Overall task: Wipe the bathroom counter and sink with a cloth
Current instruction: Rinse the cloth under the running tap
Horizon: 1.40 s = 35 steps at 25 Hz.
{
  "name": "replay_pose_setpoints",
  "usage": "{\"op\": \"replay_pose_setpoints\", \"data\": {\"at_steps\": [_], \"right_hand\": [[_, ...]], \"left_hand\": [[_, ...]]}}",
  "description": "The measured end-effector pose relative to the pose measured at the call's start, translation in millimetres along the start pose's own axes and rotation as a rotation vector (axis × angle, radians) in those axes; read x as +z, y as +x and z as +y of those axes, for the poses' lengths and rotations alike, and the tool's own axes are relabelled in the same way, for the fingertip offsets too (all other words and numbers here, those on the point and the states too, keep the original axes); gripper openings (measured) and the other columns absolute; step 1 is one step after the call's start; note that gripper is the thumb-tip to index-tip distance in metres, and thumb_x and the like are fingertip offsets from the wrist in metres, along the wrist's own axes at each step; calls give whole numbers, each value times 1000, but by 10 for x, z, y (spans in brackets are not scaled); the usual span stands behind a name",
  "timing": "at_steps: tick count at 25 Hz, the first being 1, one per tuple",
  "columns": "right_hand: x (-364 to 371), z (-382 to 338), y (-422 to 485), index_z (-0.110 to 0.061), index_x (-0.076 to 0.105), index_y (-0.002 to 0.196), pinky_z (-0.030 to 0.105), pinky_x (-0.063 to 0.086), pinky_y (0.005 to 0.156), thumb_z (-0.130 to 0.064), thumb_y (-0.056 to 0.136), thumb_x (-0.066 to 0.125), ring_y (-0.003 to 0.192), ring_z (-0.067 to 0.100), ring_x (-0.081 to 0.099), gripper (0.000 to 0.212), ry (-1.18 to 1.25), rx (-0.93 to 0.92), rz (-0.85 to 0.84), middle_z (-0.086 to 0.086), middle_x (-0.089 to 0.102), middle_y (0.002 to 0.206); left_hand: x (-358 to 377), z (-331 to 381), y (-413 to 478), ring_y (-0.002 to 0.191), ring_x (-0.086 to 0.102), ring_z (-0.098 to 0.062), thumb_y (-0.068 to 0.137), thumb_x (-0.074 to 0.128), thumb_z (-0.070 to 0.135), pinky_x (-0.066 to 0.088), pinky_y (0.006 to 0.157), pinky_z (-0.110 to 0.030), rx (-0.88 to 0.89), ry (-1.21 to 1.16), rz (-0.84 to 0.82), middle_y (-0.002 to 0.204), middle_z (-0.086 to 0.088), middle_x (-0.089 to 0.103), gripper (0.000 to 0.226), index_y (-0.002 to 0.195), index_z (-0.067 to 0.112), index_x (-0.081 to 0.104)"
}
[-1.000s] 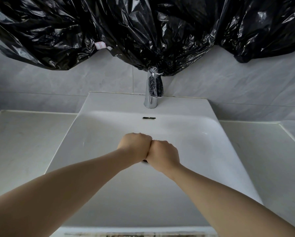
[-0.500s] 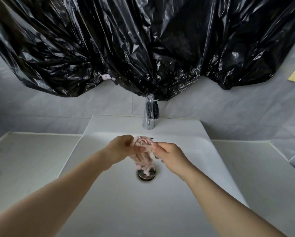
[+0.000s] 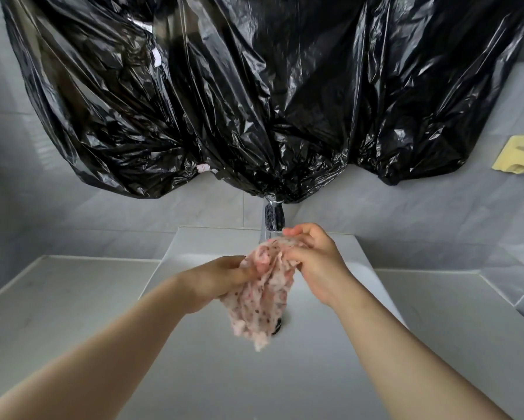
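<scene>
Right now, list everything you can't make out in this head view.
The drain: mostly hidden behind the hanging cloth, head view.
The faucet: top covered by the black plastic, base behind the cloth and the right hand.
Whatever is behind that plastic: fully hidden.
The yellow item: cut off by the right edge.
Whether water is running: cannot tell.

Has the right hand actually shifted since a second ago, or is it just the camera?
Yes. It was over the drain; now the right hand is up and back beside the faucet, pinching the cloth.
</scene>
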State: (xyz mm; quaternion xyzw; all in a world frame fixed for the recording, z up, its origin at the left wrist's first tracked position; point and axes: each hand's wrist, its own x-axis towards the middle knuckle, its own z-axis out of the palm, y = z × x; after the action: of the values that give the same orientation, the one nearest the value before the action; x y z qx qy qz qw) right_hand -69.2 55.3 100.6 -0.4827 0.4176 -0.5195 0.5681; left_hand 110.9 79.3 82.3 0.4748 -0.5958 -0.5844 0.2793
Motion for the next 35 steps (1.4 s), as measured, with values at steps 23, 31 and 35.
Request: {"op": "replay_pose_setpoints", "data": {"at_steps": [23,31,35], "right_hand": [[61,39,-6,-29,42,135,22,41,47,10,83,58,48,11,47,67,-206,168,-50,1,57,79],[-98,-27,66,-36,54,108,20,49,59,20,81,49,62,4,63,63,-99,-210,-21,-8,70,68],[-142,51,82,-22,68,81,19,51,75,24,79,41,84,3,64,53,-182,-214,26,-12,72,81]], "left_hand": [[-95,122,83,91,64,-26,81,67,4,53,77,-40,-10,-398,414,100,-8,66,29,104,18,57],[-181,289,44,59,60,-18,89,33,-15,53,49,-27,318,-166,463,66,-4,62,44,67,12,60],[-241,360,59,62,65,-18,88,33,-11,56,54,-29,233,-260,313,75,-7,69,48,57,11,63]]}}
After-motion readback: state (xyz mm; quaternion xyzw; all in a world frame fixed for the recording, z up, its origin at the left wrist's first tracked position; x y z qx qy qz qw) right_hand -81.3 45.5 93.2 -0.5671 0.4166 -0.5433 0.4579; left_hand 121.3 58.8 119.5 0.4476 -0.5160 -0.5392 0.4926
